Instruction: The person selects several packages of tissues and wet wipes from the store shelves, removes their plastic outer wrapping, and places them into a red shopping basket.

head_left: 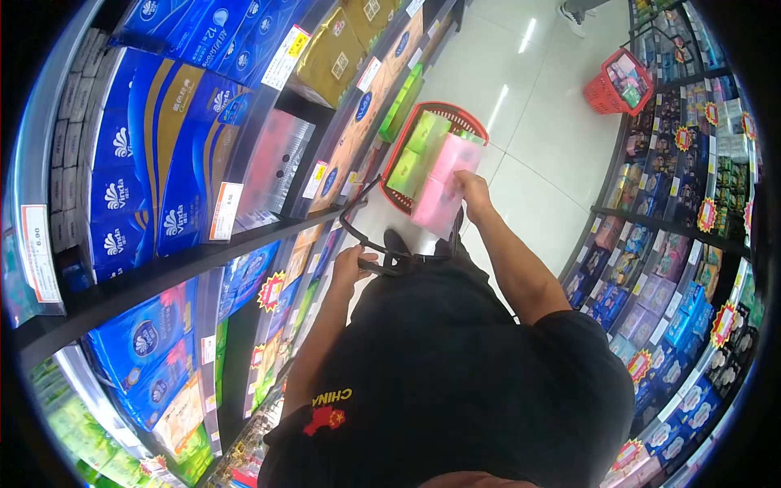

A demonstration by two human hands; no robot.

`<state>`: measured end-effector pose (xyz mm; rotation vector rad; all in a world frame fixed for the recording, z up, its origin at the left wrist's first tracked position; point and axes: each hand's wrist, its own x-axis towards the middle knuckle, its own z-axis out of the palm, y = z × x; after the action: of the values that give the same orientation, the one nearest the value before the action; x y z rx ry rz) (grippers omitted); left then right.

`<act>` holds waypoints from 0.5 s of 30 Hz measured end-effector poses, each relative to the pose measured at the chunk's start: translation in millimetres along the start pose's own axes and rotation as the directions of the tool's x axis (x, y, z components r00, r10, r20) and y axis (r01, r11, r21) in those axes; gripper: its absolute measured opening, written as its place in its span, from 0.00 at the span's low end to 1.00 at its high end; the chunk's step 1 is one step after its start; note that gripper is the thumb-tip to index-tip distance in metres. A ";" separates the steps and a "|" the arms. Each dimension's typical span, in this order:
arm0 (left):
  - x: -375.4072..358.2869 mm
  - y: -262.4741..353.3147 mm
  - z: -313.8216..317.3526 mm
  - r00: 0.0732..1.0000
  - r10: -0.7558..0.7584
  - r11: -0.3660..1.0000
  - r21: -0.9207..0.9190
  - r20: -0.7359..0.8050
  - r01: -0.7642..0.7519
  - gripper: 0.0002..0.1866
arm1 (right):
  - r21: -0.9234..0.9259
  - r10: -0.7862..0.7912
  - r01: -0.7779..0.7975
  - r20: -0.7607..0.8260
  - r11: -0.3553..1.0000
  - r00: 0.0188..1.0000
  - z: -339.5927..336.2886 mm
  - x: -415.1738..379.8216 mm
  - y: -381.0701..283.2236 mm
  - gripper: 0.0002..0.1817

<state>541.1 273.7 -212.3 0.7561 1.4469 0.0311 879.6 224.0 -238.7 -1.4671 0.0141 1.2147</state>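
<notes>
My right hand (473, 193) is closed on the near edge of a pink pack of tissues (440, 180) in clear plastic. The pack sits over the right side of a red shopping basket (478, 120); whether it rests on anything is hidden. Inside the basket are green packs (412, 152), partly covered by the pink one. My left hand (350, 265) is wrapped around a black basket handle (353, 230) close to my body. The basket's lower side is hidden from view.
Shelves on the left hold blue tissue packs (122, 163), gold packs (335, 61) and price tags (225, 210). Another red basket (606, 96) with goods stands by the right-hand shelves (651, 224). A person's shoe (572, 19) shows on the tiled floor (541, 167) ahead.
</notes>
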 end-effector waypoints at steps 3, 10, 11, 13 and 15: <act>1.4 2.9 2.7 1.000 0.006 1.000 -0.006 -0.004 -0.006 0.20 | -0.030 -0.009 0.007 -0.059 1.000 0.998 -15.6 24.3 26.1 0.11; 1.2 4.6 5.4 1.000 0.024 1.000 -0.012 -0.018 -0.024 0.18 | -0.030 0.170 -0.174 -0.088 0.984 0.981 -36.0 25.1 51.6 0.10; 0.6 4.5 5.2 0.999 0.026 1.000 -0.010 -0.018 -0.027 0.17 | -0.070 0.169 -0.176 -0.091 0.982 0.981 -38.5 24.2 52.5 0.10; 2.1 1.8 4.1 0.999 0.033 0.999 -0.006 -0.015 -0.033 0.17 | -0.149 0.165 -0.179 -0.098 0.973 0.981 -38.1 14.7 41.0 0.12; 5.1 0.4 3.1 0.999 0.031 0.999 0.011 -0.009 -0.031 0.18 | -0.173 0.172 -0.188 -0.101 0.967 0.980 -42.2 18.0 45.0 0.12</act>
<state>544.8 275.0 -216.8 0.7887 1.4446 0.0504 887.6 189.0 -292.0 -1.7060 0.0988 1.3264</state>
